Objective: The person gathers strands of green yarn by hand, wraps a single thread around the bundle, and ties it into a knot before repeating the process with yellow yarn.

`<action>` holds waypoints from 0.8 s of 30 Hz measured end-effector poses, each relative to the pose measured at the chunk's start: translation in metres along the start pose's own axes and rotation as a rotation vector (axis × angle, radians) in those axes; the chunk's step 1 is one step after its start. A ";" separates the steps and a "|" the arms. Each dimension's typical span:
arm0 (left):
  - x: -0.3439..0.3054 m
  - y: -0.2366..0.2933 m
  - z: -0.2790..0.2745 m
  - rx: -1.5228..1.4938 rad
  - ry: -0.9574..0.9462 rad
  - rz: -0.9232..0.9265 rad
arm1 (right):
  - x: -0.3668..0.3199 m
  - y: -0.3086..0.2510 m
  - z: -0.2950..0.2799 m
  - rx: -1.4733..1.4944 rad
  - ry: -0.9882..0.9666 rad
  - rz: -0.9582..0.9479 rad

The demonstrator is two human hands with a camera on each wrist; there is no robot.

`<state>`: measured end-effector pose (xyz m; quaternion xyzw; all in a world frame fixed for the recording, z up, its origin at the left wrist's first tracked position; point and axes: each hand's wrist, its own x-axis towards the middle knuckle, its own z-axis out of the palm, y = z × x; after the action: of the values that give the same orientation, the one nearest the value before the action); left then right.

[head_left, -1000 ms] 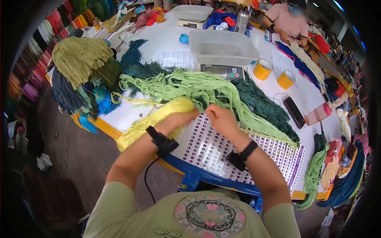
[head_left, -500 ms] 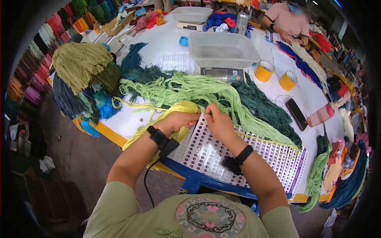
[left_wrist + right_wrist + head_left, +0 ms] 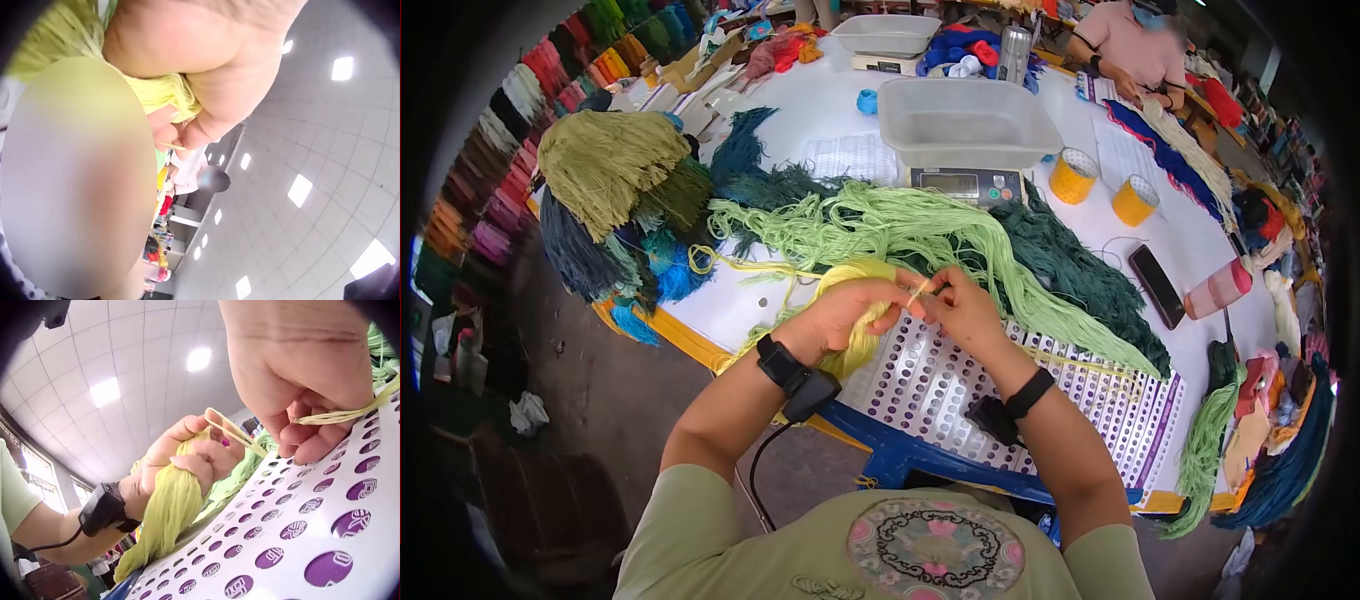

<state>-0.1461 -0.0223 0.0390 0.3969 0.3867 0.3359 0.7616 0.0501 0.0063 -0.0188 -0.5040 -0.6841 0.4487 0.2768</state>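
My left hand (image 3: 847,312) grips a skein of yellow thread (image 3: 167,509), which hangs down below the fingers in the right wrist view. Around its fingertip runs a small thread loop (image 3: 236,430), stretched across toward the right hand. Close beside it, my right hand (image 3: 972,318) curls its fingers on a thin yellow strand (image 3: 340,416) that trails out to the side. Both hands are over the upper end of a white card with rows of holes (image 3: 930,390). A blurred oval hides much of the left wrist view.
Light green thread (image 3: 900,225) and dark green thread (image 3: 1070,265) lie just beyond the hands. Behind them stands a scale (image 3: 965,185) with a plastic tub (image 3: 970,140). Yellow cups (image 3: 1135,200), a phone (image 3: 1157,285) and a pink bottle (image 3: 1218,288) are at right. Another person (image 3: 1125,55) sits across.
The hands parted slightly, came together at the card's upper end, and now a thread loop stretches between them. The left hand has turned so its fingers show more. The skein stays in it.
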 end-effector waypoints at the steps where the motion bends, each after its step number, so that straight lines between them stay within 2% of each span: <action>1: 0.006 -0.006 0.001 -0.001 -0.003 -0.001 | -0.002 -0.008 -0.003 0.135 -0.029 0.023; 2: 0.014 -0.015 0.001 0.254 0.080 -0.025 | -0.001 -0.013 -0.004 0.269 -0.061 0.045; 3: 0.018 -0.023 0.000 0.507 0.167 -0.049 | 0.001 -0.014 -0.007 0.265 -0.066 0.047; 4: 0.020 -0.020 0.003 0.749 0.126 -0.027 | 0.005 -0.013 -0.010 0.325 -0.122 0.038; 5: 0.022 -0.020 -0.002 0.747 0.125 -0.028 | 0.006 -0.012 -0.013 0.386 -0.175 0.030; 6: 0.024 -0.023 -0.011 1.254 0.202 0.201 | 0.009 -0.005 -0.010 0.387 -0.173 0.034; 7: 0.027 -0.025 -0.023 1.752 0.276 0.450 | 0.014 0.008 -0.006 0.187 -0.155 -0.035; 8: 0.025 -0.021 -0.043 1.699 0.340 0.432 | 0.017 0.016 -0.004 -0.013 -0.140 -0.104; 9: 0.007 -0.017 -0.058 1.003 0.313 0.161 | 0.017 0.016 -0.003 -0.010 -0.143 -0.100; 10: -0.014 0.010 -0.053 0.451 0.484 -0.148 | 0.017 0.013 -0.002 -0.044 -0.122 -0.097; 11: -0.028 0.030 -0.082 0.115 0.403 -0.192 | 0.015 0.010 -0.001 -0.075 -0.100 -0.093; 12: -0.041 0.040 -0.114 -0.232 0.336 -0.117 | 0.014 0.005 -0.001 -0.070 -0.095 -0.052; 13: -0.060 0.056 -0.136 -0.400 0.236 -0.020 | 0.015 0.002 -0.002 -0.062 -0.095 -0.054; 14: -0.079 0.074 -0.149 -0.481 0.290 0.087 | 0.015 0.000 -0.003 -0.097 -0.098 -0.035; 15: -0.094 0.084 -0.169 -0.664 0.261 0.194 | 0.015 -0.001 -0.003 -0.133 -0.103 -0.016; 16: -0.109 0.096 -0.175 -0.689 0.328 0.234 | 0.015 -0.001 -0.003 -0.130 -0.104 -0.018; 17: -0.113 0.098 -0.183 -0.555 0.457 0.335 | 0.015 0.000 -0.003 -0.132 -0.103 -0.016; 18: -0.114 0.095 -0.189 -0.091 0.808 0.335 | 0.015 0.000 -0.002 -0.133 -0.101 -0.015; 19: -0.112 0.096 -0.169 0.394 1.129 0.318 | 0.013 0.001 -0.002 -0.132 -0.099 -0.020; 21: -0.106 0.091 -0.120 0.743 1.064 0.165 | 0.013 -0.001 -0.001 -0.144 -0.086 -0.020; 23: -0.101 0.090 -0.059 0.786 0.722 0.008 | 0.011 0.001 0.006 -0.067 -0.080 -0.074; 24: -0.095 0.078 -0.039 0.591 0.572 0.191 | 0.012 -0.001 0.009 0.018 -0.078 -0.107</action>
<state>-0.2407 -0.0510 0.1220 0.5232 0.6237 0.3762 0.4424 0.0381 0.0149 -0.0225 -0.4464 -0.7161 0.4588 0.2782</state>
